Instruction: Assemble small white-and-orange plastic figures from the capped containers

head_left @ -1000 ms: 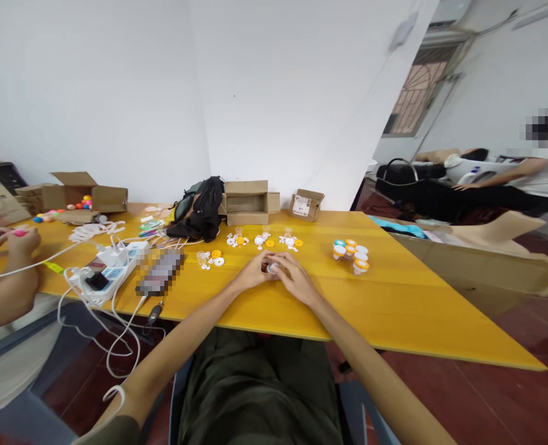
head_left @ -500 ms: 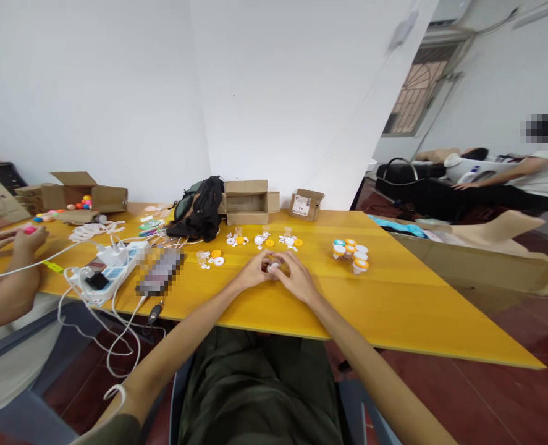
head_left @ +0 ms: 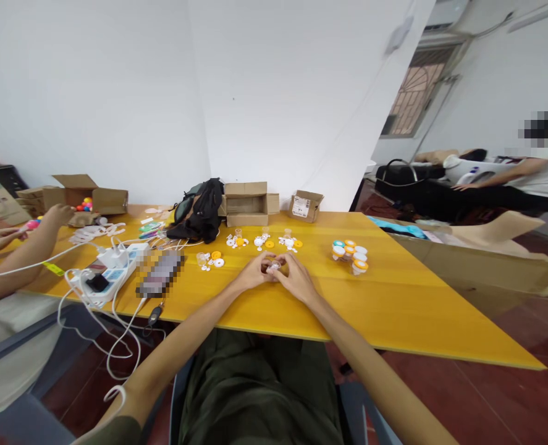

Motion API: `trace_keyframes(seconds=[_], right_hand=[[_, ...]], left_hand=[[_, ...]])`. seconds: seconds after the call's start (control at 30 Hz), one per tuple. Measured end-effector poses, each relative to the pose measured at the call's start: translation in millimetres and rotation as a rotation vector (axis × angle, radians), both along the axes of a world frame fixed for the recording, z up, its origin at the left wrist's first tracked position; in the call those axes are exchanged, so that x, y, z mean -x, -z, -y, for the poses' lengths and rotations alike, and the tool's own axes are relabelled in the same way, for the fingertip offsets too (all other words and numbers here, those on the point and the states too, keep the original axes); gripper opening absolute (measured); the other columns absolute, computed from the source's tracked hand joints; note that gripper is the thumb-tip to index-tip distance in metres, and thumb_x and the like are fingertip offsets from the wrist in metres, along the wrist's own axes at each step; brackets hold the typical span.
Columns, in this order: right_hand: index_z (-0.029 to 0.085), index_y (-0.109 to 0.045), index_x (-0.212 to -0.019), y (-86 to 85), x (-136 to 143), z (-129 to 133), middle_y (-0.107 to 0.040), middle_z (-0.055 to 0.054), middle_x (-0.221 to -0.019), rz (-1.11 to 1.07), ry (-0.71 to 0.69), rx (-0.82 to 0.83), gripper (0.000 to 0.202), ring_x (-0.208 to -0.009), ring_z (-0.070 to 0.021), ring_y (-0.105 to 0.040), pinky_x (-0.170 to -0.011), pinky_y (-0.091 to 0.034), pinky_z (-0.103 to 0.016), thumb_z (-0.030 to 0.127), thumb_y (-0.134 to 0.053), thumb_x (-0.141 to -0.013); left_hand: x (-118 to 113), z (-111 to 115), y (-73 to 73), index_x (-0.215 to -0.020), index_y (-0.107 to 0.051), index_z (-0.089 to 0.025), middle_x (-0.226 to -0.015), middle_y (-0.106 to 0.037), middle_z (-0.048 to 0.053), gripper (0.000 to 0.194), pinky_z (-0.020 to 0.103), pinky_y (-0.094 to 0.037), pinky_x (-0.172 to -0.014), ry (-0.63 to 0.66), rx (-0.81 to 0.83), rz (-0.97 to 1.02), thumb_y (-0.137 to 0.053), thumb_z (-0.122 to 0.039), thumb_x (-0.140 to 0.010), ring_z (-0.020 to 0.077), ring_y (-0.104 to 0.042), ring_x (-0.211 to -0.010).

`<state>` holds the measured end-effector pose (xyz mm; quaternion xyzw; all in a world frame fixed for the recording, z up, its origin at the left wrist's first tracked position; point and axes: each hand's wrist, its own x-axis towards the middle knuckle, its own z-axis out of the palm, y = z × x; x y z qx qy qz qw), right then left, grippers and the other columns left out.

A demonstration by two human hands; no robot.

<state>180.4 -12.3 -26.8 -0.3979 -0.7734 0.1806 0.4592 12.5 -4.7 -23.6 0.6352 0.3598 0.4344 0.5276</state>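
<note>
Near the front middle of the yellow table (head_left: 403, 309), my left hand (head_left: 254, 271) and my right hand (head_left: 295, 277) close round a small clear cup (head_left: 274, 266) from both sides. Whitish parts show in it, though the fingers hide much of the detail. Beyond my hands lie small groups of white gears (head_left: 259, 241), orange discs (head_left: 269, 244) and clear cups (head_left: 287, 233). Another such group, with an orange ring (head_left: 215, 254), is left of my left hand. To the right stand several capped cups (head_left: 349, 250) with orange, white and teal tops.
A power strip (head_left: 111, 278) with white cables, a phone (head_left: 162, 273) and a key fob (head_left: 155, 314) are at the left. Behind are a black backpack (head_left: 198, 210) and open cardboard boxes (head_left: 246, 204). A neighbour's hands (head_left: 58, 216) are far left; another person (head_left: 533, 176) sits at right.
My hands keep nearly the same place round the cup, with a slight finger shift. At the far left, the neighbour's nearer hand has moved up and right, apart from the other hand.
</note>
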Motion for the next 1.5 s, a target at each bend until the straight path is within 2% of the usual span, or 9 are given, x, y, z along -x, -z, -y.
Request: trace_keyframes(seconds=[0.1,0.23,0.37,0.77,0.97,1.1,1.27,1.4,1.5], right_hand=[[0.027,-0.067,-0.094,-0.1,-0.9,-0.9,-0.068,-0.004,-0.091,0.0,-0.026,0.007,0.014,-0.09,-0.0248,-0.064,-0.084,-0.053,-0.039,0.037,-0.059,-0.089],[0.029,-0.067,-0.113,-2.1,-1.7,-0.3,-0.068,-0.006,-0.109,-0.045,-0.189,-0.045,0.027,-0.105,-0.0251,-0.063,-0.095,-0.051,-0.041,0.034,-0.046,-0.097],[0.029,-0.066,-0.119,-3.8,-1.6,0.8,-0.068,-0.007,-0.111,-0.083,-0.207,-0.044,0.031,-0.109,-0.0253,-0.062,-0.098,-0.05,-0.042,0.035,-0.043,-0.099],[0.024,-0.065,-0.11,6.0,-9.7,-7.4,-0.067,-0.01,-0.103,-0.101,0.261,-0.187,0.024,-0.093,-0.026,-0.063,-0.085,-0.053,-0.041,0.035,-0.05,-0.094],[0.024,-0.066,-0.099,19.0,-11.7,-17.4,-0.068,-0.01,-0.093,0.077,0.335,-0.152,0.017,-0.087,-0.0291,-0.063,-0.079,-0.053,-0.044,0.028,-0.053,-0.089],[0.023,-0.064,-0.107,11.4,-9.7,-11.3,-0.067,-0.012,-0.103,0.02,0.359,-0.211,0.024,-0.095,-0.0303,-0.062,-0.085,-0.053,-0.047,0.036,-0.056,-0.089],[0.024,-0.063,-0.093,-1.8,-9.2,5.7,-0.07,-0.007,-0.086,-0.226,0.191,-0.056,0.031,-0.074,-0.0223,-0.065,-0.072,-0.055,-0.037,0.051,-0.049,-0.095],[0.023,-0.063,-0.081,-1.8,-7.2,11.6,-0.066,-0.002,-0.062,-0.347,-0.081,0.341,0.045,-0.05,-0.0174,-0.06,-0.049,-0.051,-0.03,0.067,-0.053,-0.088],[0.022,-0.068,-0.088,-1.2,-3.3,11.0,-0.071,-0.004,-0.071,-0.486,-0.29,0.611,0.046,-0.06,-0.0193,-0.068,-0.052,-0.056,-0.03,0.067,-0.066,-0.079]], left_hand=[[-0.1,-0.4,0.7,-0.108,-0.058,-0.02,-0.087,-0.071,0.001,0.068,0.032,-0.052,-0.079,0.004,0.008,-0.001,-0.092,-0.029,-0.05,0.0198,-0.067,-0.083],[-0.8,-1.7,1.5,-0.1,-0.058,-0.019,-0.082,-0.068,-0.001,0.061,0.03,-0.051,-0.077,0.007,0.007,0.027,-0.092,-0.029,-0.05,0.0173,-0.065,-0.079],[-1.1,-1.8,-0.2,-0.098,-0.059,-0.019,-0.079,-0.066,-0.002,0.058,0.03,-0.051,-0.076,0.006,-0.008,0.022,-0.091,-0.027,-0.051,0.0167,-0.064,-0.076],[2.9,-3.9,2.7,-0.112,-0.06,-0.019,-0.089,-0.071,0.001,0.059,0.031,-0.05,-0.082,-0.049,-0.053,-0.082,-0.085,-0.016,-0.06,0.0172,-0.065,-0.081],[3.4,-5.0,4.8,-0.114,-0.06,-0.018,-0.093,-0.072,0.003,0.057,0.031,-0.05,-0.083,-0.051,-0.065,-0.081,-0.084,-0.013,-0.062,0.0179,-0.066,-0.084],[3.7,-2.7,0.1,-0.114,-0.062,-0.018,-0.096,-0.074,0.005,0.055,0.032,-0.05,-0.084,-0.045,-0.1,-0.075,-0.085,-0.018,-0.065,0.019,-0.067,-0.086],[1.8,2.8,-10.3,-0.109,-0.066,-0.017,-0.104,-0.075,0.008,0.048,0.034,-0.048,-0.092,-0.088,-0.183,-0.05,-0.086,-0.022,-0.066,0.0225,-0.068,-0.099],[1.2,6.7,-17.3,-0.107,-0.069,-0.017,-0.107,-0.075,0.009,0.044,0.034,-0.047,-0.094,-0.106,-0.219,-0.006,-0.086,-0.028,-0.068,0.0224,-0.067,-0.101],[2.0,8.6,-21.5,-0.102,-0.073,-0.017,-0.105,-0.075,0.009,0.039,0.033,-0.047,-0.094,-0.075,-0.232,0.005,-0.085,-0.034,-0.069,0.0227,-0.067,-0.101]])
